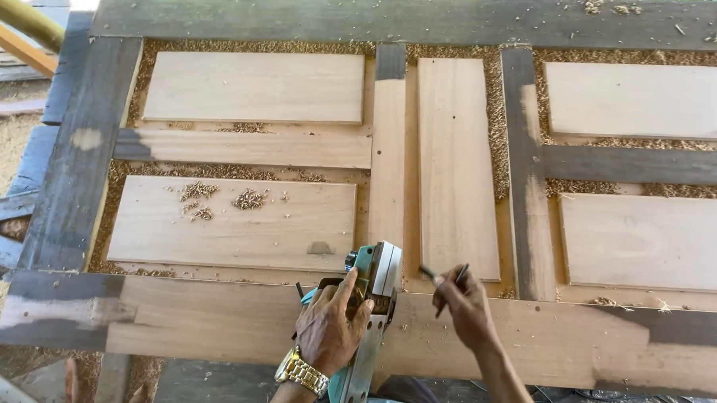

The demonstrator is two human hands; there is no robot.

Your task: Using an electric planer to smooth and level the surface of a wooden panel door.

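Observation:
A large wooden panelled door (pixel 211 323) lies flat in front of me, partly planed pale and partly dark grey. My left hand (pixel 332 324), with a gold wristwatch, grips the handle of a teal electric planer (pixel 371 305) that sits on the door's near rail, pointing away from me along a vertical stile. Just right of the planer, my right hand (pixel 466 308) rests on the rail and pinches a thin dark pencil-like stick (pixel 449 282) between its fingers.
Wood shavings fill the grooves around the raised panels (pixel 251 86) and lie in small heaps on the lower left panel (pixel 239 221). Loose planks and sawdust-covered ground (pixel 2 157) show at the left. A dark cable (pixel 558 401) trails below the door's near edge.

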